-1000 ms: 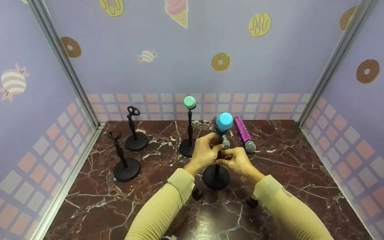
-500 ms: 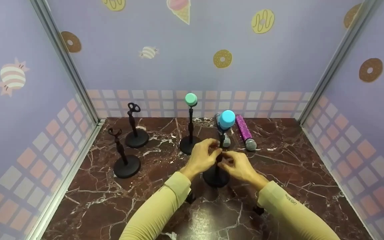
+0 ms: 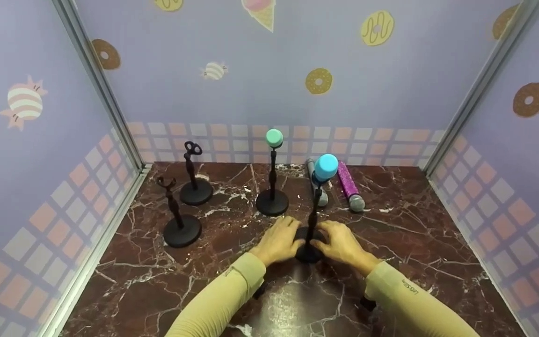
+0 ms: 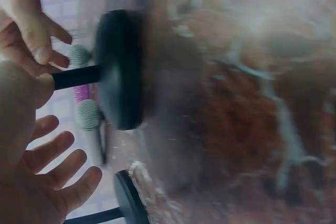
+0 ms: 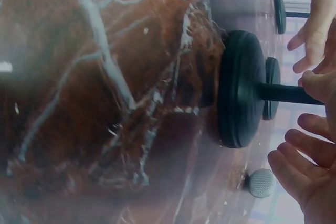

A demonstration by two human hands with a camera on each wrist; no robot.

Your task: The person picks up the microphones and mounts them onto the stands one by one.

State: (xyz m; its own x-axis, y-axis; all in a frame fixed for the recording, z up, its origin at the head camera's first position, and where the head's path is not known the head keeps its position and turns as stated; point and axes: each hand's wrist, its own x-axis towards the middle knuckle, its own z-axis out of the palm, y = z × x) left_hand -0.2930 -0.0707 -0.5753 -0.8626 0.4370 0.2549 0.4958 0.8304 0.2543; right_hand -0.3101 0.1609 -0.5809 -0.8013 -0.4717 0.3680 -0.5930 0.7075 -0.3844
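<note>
A black desk microphone stand (image 3: 313, 220) stands upright in front of me, bearing a microphone with a bright blue end (image 3: 326, 166). My left hand (image 3: 279, 241) is at the left of its round base (image 3: 309, 256), and my right hand (image 3: 344, 243) at the right. Both thumbs lie close to the lower pole. In the left wrist view the left fingers (image 4: 68, 161) are spread and loosely bent beside the pole (image 4: 79, 77). The right fingers (image 5: 299, 153) look similarly loose in the right wrist view. Whether either hand touches the base is unclear.
Behind stands another stand (image 3: 273, 187) with a green-ended microphone (image 3: 274, 137). Two stands with bare clips, one nearer (image 3: 182, 230) and one farther (image 3: 196, 191), are at left. A grey-headed microphone (image 3: 322, 199) and a purple glittery microphone (image 3: 348, 180) lie back right. Walls enclose the marbled tabletop (image 3: 222, 267).
Both hands have come down from the middle of the pole to beside the base, leaving the upper pole. The blue-ended microphone stays on the upright stand. The head view has shifted slightly.
</note>
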